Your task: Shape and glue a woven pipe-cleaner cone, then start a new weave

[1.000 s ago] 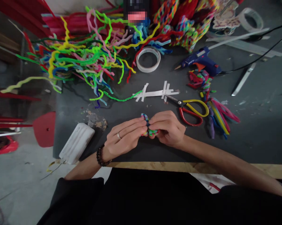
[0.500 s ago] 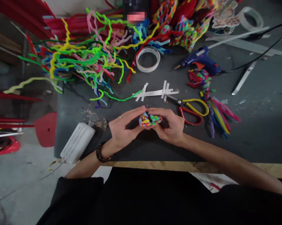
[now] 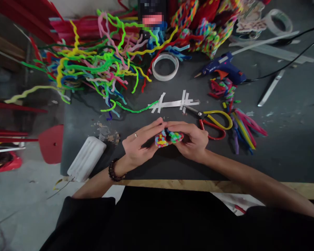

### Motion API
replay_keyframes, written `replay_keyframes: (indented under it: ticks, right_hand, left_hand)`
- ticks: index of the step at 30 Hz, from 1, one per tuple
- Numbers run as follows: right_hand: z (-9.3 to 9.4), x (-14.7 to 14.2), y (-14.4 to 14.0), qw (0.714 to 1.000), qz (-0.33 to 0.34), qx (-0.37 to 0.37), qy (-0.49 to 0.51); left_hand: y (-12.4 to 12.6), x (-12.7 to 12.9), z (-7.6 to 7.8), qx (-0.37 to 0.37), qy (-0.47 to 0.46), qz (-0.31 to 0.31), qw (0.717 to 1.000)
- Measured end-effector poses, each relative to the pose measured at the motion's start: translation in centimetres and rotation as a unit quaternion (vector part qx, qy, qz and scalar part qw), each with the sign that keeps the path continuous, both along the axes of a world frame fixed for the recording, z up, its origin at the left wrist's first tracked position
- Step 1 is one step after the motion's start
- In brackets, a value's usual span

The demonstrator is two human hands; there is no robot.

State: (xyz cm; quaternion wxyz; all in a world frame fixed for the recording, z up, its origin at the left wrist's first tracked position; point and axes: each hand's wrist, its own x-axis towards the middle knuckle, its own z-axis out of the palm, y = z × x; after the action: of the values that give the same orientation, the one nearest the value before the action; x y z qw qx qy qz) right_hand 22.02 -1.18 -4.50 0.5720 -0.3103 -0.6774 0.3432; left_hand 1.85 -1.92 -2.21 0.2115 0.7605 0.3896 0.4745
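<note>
Between my two hands is a small multicoloured fuzzy pipe-cleaner piece, with two rounded lobes showing. My left hand, with a ring and a beaded bracelet, is closed round the left lobe, which is red, yellow and blue. My right hand grips the greener right lobe. The fingertips of both hands meet behind the piece and hide part of it. Scissors with one yellow and one red handle lie just beyond my right hand. Strips of white tape are stuck on the table ahead of my hands.
A tangle of coloured pipe cleaners spreads over the back left. Behind the strips lies a tape roll. A blue glue gun with a black cord is at the right, near cut pipe-cleaner pieces. A white power strip sits at the left edge.
The lobes of the pipe-cleaner piece have tilted and spread slightly apart, and sit a little nearer to me. My right hand has shifted slightly to the right.
</note>
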Motion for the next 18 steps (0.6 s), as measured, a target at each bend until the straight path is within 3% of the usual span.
replay_keyframes:
  ticks: [6,11,18]
  right_hand:
    - [0.0,0.0,0.5,0.993,-0.001,0.119,-0.013]
    - [0.3,0.0,0.5,0.992,0.025,0.118,-0.024]
    - [0.5,-0.1,0.4,0.994,-0.028,0.094,-0.045]
  left_hand:
    - [0.1,-1.0,-0.9,0.089,-0.005,-0.019,0.996]
    - [0.8,-0.6,0.0,0.149,0.013,0.002,0.989]
    - [0.9,-0.2,0.4,0.099,0.033,-0.014,0.994]
